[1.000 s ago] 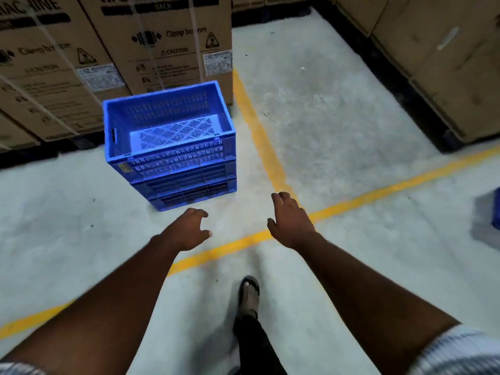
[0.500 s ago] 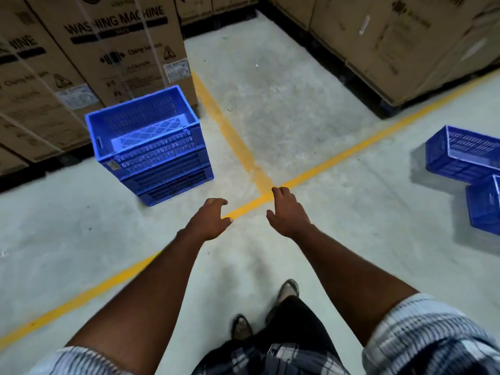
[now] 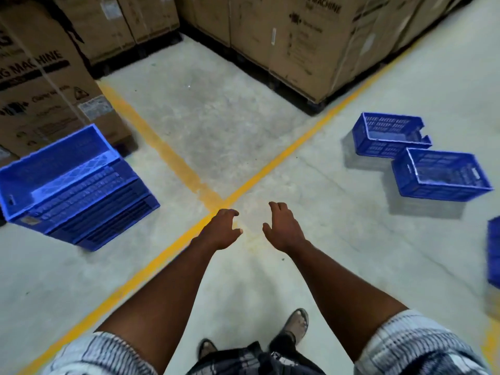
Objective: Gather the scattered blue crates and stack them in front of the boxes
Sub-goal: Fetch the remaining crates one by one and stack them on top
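A stack of blue crates (image 3: pixel 78 185) stands on the floor at the left, in front of the washing machine boxes (image 3: pixel 40 85). Two loose blue crates lie on the floor at the right: one farther off (image 3: pixel 389 135) and one nearer (image 3: pixel 441 174), touching at a corner. A third blue crate (image 3: pixel 494 253) shows only its edge at the right border. My left hand (image 3: pixel 220 230) and my right hand (image 3: pixel 284 227) hang side by side over the yellow floor lines, fingers loosely curled, holding nothing.
Yellow lines (image 3: pixel 270 169) cross on the concrete floor just ahead of my hands. Large cardboard boxes on pallets (image 3: pixel 297 39) line the back and right. My feet in sandals (image 3: pixel 297 323) are below.
The view has swung right: the stack has slid to the left edge and the loose crates have come fully into view. Both hands stay empty and have drawn closer together.
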`<state>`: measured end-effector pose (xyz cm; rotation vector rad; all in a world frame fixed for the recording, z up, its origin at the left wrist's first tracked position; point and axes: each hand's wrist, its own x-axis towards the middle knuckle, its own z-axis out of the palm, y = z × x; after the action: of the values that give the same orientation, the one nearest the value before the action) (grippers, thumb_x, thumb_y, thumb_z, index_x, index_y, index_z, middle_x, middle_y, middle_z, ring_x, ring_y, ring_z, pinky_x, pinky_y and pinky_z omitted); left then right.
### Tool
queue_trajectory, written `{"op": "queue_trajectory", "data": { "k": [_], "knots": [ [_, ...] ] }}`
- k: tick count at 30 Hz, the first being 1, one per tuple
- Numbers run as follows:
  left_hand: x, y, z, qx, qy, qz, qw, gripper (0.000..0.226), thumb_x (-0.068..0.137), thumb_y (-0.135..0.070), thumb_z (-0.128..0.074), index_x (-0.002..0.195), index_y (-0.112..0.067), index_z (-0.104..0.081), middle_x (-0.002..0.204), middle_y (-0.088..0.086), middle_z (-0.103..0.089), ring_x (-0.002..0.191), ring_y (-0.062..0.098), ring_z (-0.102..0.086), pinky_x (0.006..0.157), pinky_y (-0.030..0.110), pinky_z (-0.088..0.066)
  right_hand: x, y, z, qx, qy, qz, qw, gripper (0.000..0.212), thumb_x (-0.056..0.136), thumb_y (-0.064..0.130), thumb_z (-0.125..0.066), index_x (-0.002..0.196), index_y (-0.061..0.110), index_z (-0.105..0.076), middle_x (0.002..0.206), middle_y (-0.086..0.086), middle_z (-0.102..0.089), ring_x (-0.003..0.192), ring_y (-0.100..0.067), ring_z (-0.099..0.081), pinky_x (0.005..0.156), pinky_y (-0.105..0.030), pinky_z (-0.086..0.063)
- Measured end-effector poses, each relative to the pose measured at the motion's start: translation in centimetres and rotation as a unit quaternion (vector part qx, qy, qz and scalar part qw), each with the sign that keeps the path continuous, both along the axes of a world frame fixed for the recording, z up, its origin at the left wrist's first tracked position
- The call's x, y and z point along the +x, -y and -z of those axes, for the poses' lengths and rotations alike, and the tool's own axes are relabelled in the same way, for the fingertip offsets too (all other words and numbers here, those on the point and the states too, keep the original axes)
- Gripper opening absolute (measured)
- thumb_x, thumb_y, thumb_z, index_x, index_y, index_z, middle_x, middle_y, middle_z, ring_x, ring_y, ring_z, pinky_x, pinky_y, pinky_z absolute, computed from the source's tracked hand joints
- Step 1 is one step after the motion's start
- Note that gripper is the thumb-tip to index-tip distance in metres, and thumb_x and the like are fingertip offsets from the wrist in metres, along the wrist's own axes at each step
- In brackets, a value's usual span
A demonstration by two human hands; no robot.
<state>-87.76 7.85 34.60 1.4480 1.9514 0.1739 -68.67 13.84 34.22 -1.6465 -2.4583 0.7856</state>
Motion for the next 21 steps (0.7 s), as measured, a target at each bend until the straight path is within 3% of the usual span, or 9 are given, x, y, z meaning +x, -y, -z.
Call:
{"op": "queue_trajectory", "data": {
  "k": [11, 21],
  "knots": [
    [20.4, -14.6, 0.2, 0.031, 0.003, 0.117, 0.993, 0.056, 0.093, -0.037, -0.058, 0.144, -0.023, -0.038, 0.152, 0.001, -0.033, 0.135, 0.021, -0.042, 0.107, 0.041, -0.04, 23.7, -10.2, -0.5, 0.008, 0.019, 0.131, 0.991, 0.062, 0.09, 0.032, -0.054, 0.144, 0.013, -0.031, 0.142, -0.009, -0.036, 0.125, -0.031, -0.044, 0.096, -0.043, -0.045],
    [32.1, -29.7, 1.6, 0.087, -0.003, 0.188, 0.978, 0.042, 0.094, -0.03, -0.052, 0.136, -0.029, -0.045, 0.143, -0.005, -0.042, 0.126, 0.016, -0.049, 0.1, 0.038, -0.044, 35.6, -20.5, 1.2, -0.008, 0.022, 0.223, 0.975, 0.062, 0.089, 0.033, -0.054, 0.143, 0.012, -0.031, 0.138, -0.01, -0.038, 0.122, -0.031, -0.046, 0.095, -0.043, -0.045]
  ]
}}
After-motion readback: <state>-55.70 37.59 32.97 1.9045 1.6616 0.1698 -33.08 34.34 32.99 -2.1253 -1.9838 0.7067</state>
